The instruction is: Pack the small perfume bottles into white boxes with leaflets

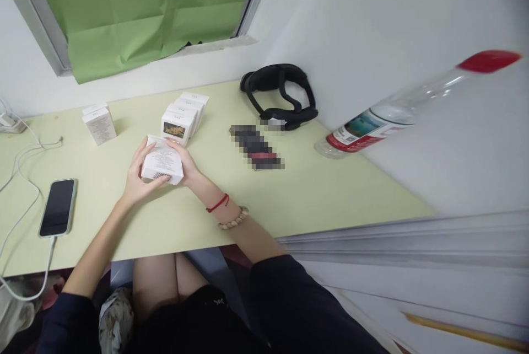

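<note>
Between my two hands is a small white box (163, 160) with printed text on its upper face and a barcode at its near end. My left hand (138, 177) grips its left side and near edge, fingers wrapped round. My right hand (185, 162) closes on the right side, partly hidden behind the box. Just beyond stands a row of several similar white boxes (185, 113); the nearest shows a picture of yellow flowers or leaves. Off to the left, more white boxes (99, 123) stand close together, apart from my hands.
A phone (58, 208) with a white charging cable (50, 255) lies on the pale yellow table (231, 205) at left. Right of the boxes are a pixelated dark object (256, 147), a black headset (281, 92) and a clear bottle (372, 122) with a red cap. A green curtain (144, 6) hangs behind.
</note>
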Demonstrator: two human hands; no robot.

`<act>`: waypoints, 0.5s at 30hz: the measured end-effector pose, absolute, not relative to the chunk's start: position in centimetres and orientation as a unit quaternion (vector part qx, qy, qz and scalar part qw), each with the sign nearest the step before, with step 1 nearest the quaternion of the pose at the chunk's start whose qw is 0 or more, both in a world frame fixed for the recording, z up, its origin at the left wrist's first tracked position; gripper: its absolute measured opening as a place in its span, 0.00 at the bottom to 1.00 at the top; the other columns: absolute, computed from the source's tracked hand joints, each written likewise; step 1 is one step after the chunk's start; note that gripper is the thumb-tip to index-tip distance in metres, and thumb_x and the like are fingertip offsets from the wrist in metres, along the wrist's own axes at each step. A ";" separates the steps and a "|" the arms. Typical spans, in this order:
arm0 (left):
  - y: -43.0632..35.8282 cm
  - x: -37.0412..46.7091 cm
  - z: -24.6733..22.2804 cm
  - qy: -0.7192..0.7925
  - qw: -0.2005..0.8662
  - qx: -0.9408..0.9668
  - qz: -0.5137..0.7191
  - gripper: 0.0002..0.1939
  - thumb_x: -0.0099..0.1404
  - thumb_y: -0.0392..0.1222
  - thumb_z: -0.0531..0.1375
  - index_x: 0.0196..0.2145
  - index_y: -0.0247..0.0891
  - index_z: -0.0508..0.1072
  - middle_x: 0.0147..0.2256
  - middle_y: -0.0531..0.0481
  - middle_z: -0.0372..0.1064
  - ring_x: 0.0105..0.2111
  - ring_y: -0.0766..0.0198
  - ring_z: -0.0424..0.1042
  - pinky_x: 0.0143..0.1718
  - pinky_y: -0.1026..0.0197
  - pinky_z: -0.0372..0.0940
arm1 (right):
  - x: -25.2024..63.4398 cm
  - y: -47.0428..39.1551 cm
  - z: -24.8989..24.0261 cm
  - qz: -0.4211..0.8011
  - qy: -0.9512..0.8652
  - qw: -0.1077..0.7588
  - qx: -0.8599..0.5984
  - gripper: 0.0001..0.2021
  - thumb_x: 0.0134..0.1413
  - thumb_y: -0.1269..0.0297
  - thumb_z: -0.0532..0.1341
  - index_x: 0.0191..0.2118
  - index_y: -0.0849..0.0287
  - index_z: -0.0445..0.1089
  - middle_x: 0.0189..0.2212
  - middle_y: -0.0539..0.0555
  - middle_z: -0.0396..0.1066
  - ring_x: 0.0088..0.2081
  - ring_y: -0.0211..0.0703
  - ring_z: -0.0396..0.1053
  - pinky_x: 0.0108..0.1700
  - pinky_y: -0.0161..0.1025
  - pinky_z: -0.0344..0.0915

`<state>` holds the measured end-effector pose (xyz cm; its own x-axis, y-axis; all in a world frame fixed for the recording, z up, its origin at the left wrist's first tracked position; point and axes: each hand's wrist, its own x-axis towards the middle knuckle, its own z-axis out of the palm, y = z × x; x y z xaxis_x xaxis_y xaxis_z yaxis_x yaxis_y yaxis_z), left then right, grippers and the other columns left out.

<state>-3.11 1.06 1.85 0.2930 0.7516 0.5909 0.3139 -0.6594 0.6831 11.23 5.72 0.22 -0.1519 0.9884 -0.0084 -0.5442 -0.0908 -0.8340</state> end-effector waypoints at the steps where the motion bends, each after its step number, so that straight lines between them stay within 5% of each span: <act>1: 1.1 -3.1 1.8 0.340 0.247 0.768 0.484 0.40 0.58 0.64 0.61 0.62 0.45 0.59 0.67 0.36 0.48 0.66 0.45 0.51 0.59 0.43 0.61 | 11.4 5.8 0.3 0.684 -0.366 0.553 -0.303 0.16 0.46 0.49 0.63 0.35 0.55 0.65 0.32 0.53 0.75 0.39 0.49 0.74 0.41 0.46 0.73; 9: 1.1 -3.1 1.6 0.328 0.285 0.757 0.488 0.37 0.57 0.62 0.63 0.61 0.48 0.61 0.68 0.36 0.44 0.63 0.43 0.58 0.46 0.52 0.73 | 12.2 5.5 1.4 0.746 -0.335 0.507 -0.274 0.11 0.49 0.55 0.61 0.35 0.57 0.66 0.31 0.53 0.76 0.36 0.49 0.74 0.39 0.46 0.73; 15: 0.7 -3.1 1.9 0.348 0.242 0.778 0.465 0.30 0.59 0.59 0.62 0.54 0.42 0.65 0.67 0.32 0.43 0.63 0.42 0.57 0.38 0.58 0.74 | 12.0 5.7 1.3 0.737 -0.292 0.548 -0.265 0.12 0.47 0.59 0.63 0.38 0.55 0.64 0.33 0.51 0.75 0.36 0.47 0.74 0.41 0.46 0.73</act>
